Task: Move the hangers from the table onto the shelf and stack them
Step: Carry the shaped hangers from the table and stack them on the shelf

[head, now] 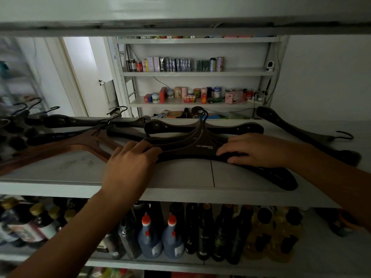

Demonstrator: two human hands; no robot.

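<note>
Across the middle of the frame runs a pale shelf [180, 173], and on it, just right of centre, lies a small stack of black hangers [202, 146] with their hooks [200, 113] pointing away toward the back. The left hand [128, 163] rests palm down on the left shoulder of this stack, fingers curled over the near edge of the hanger arm, so it grips the stack rather loosely from above. The right hand [255, 149] lies flat on the right shoulder of the same stack, fingers spread and pressing down; whether the thumb wraps beneath cannot be told.

Toward the left of the frame a brown wooden hanger [60, 147] lies on the shelf, its arm reaching close to the left hand. Behind it, more black hangers [84, 121] lie in a loose row along the back of the shelf. At the right edge a single black hanger [301, 131] lies slanted, apart from the stack.

Below the shelf, in the lower part of the frame, stand dark bottles [200, 231] and two jugs with orange-red caps [158, 235]. In the upper centre, a farther rack [196, 74] holds small boxes and jars.
</note>
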